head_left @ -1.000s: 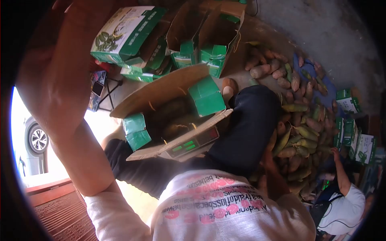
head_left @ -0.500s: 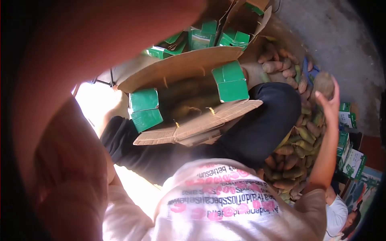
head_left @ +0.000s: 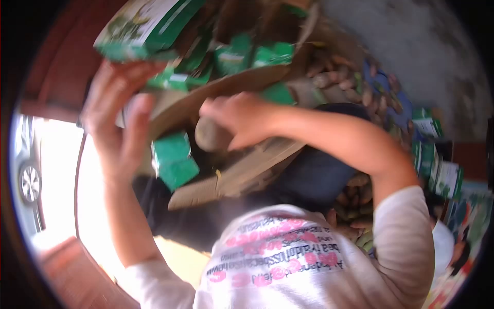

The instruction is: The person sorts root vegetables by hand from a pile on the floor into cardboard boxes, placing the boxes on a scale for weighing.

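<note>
My right hand (head_left: 247, 116) is closed round a large, roundish brown sweet potato (head_left: 210, 135). It hangs over the open cardboard box (head_left: 206, 193) between my legs. A green inner flap (head_left: 175, 159) stands at the box's left end, and another (head_left: 278, 94) shows partly behind my right wrist. My forearm and hand hide much of the inside. On the left my left hand (head_left: 116, 110) is raised with thumb and fingers apart. Its fingertips are at the lower edge of a green and white printed carton (head_left: 149, 28); blur hides whether they touch.
More green cartons (head_left: 231, 56) stand behind the box. Reddish sweet potatoes (head_left: 334, 77) lie on the floor at right, near a blue sheet (head_left: 383, 85). Small green and white boxes (head_left: 445, 177) sit at far right, near another person's white sleeve (head_left: 442, 244). A car wheel (head_left: 30, 181) shows at far left.
My right hand has carried the sweet potato from the pile at right to above the box. My left arm, a blur close to the camera before, is now lower, with its hand by the printed carton.
</note>
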`<state>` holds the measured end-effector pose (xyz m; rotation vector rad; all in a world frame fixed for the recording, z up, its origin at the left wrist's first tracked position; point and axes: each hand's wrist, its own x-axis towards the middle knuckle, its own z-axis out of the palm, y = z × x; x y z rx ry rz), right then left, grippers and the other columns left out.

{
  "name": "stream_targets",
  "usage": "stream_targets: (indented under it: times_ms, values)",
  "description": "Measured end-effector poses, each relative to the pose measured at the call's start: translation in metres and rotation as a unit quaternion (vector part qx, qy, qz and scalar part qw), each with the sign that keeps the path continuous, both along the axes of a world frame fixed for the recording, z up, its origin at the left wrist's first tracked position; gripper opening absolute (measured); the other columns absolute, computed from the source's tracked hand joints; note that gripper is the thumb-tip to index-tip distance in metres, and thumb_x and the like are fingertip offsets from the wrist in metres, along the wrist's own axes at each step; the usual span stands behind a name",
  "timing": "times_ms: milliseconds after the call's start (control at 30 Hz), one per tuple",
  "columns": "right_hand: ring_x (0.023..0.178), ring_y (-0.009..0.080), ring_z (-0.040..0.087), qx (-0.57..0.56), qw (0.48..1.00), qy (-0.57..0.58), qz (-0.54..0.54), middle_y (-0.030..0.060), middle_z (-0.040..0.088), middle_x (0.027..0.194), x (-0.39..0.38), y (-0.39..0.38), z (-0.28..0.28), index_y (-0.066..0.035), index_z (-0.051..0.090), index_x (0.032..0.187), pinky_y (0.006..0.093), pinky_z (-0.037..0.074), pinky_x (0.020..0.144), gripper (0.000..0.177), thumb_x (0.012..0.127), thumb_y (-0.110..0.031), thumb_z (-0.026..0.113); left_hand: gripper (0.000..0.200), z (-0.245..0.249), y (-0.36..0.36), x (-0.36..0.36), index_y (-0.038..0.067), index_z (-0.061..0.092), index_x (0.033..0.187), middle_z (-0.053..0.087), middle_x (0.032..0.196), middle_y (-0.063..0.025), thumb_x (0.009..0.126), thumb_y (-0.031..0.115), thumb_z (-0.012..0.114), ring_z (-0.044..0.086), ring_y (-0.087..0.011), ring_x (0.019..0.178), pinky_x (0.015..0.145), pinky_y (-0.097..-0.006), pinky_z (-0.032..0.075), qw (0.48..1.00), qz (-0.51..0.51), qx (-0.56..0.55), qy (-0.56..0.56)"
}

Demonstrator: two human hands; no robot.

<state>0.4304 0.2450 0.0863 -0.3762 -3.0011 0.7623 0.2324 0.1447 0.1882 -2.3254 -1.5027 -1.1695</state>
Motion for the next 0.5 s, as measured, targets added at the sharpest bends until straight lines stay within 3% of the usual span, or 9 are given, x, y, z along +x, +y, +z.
stream_targets:
  times_ms: [33, 100, 267, 367, 500]
  values:
    - [0.093, 0.0342, 0.058, 0.022, 0.997, -0.072, 0.025, 0.0153, 0.055, 0.108, -0.006, -0.003, -0.013, -0.007, 0.04, 0.123, 0.0425, 0.049, 0.078, 0.075, 0.058, -0.019, 0.075, 0.027, -0.019, 0.005, 0.006, 0.002, 0.063, 0.104, 0.061, 0.095, -0.0149, 0.085, 0.019, 0.057, 0.057, -0.0305, 0.092, 0.078, -0.0363, 0.046, 0.995, 0.069, -0.066, 0.006]
    - [0.093, 0.0348, 0.058, 0.067, 0.979, -0.185, 0.046, 0.0142, 0.056, 0.108, -0.007, -0.008, -0.024, -0.009, 0.038, 0.129, 0.0426, 0.049, 0.078, 0.076, 0.061, -0.015, 0.071, 0.026, -0.057, 0.011, 0.0, 0.006, 0.063, 0.107, 0.062, 0.098, -0.0137, 0.083, 0.018, 0.06, 0.059, -0.033, 0.091, 0.075, -0.0391, 0.047, 0.985, 0.094, -0.137, 0.056]
    - [0.1, 0.0309, 0.059, 0.106, 0.96, -0.248, 0.075, 0.012, 0.06, 0.107, 0.003, 0.004, -0.056, -0.019, 0.038, 0.133, 0.0428, 0.048, 0.081, 0.079, 0.061, -0.014, 0.07, 0.017, -0.084, 0.007, -0.005, 0.006, 0.065, 0.093, 0.063, 0.085, -0.0133, 0.083, 0.019, 0.061, 0.059, -0.0347, 0.078, 0.066, -0.0416, 0.046, 0.952, 0.162, -0.249, 0.078]
    - [0.101, 0.0277, 0.059, 0.146, 0.947, -0.279, 0.073, 0.0082, 0.062, 0.105, 0.009, 0.013, -0.065, -0.021, 0.041, 0.131, 0.0405, 0.049, 0.079, 0.066, 0.07, -0.017, 0.067, 0.018, -0.083, 0.008, 0.0, 0.0, 0.059, 0.08, 0.061, 0.075, -0.0167, 0.084, 0.017, 0.06, 0.059, -0.0366, 0.068, 0.06, -0.0407, 0.044, 0.964, 0.143, -0.211, 0.069]
    - [0.103, 0.0232, 0.059, 0.217, 0.917, -0.328, 0.059, 0.0032, 0.063, 0.106, 0.006, 0.004, -0.083, -0.016, 0.055, 0.121, 0.0391, 0.047, 0.078, 0.038, 0.083, -0.018, 0.054, 0.016, -0.085, 0.008, 0.0, 0.0, 0.061, 0.08, 0.061, 0.075, -0.0171, 0.083, 0.016, 0.06, 0.059, -0.0364, 0.068, 0.06, -0.04, 0.044, 0.963, 0.138, -0.222, 0.063]
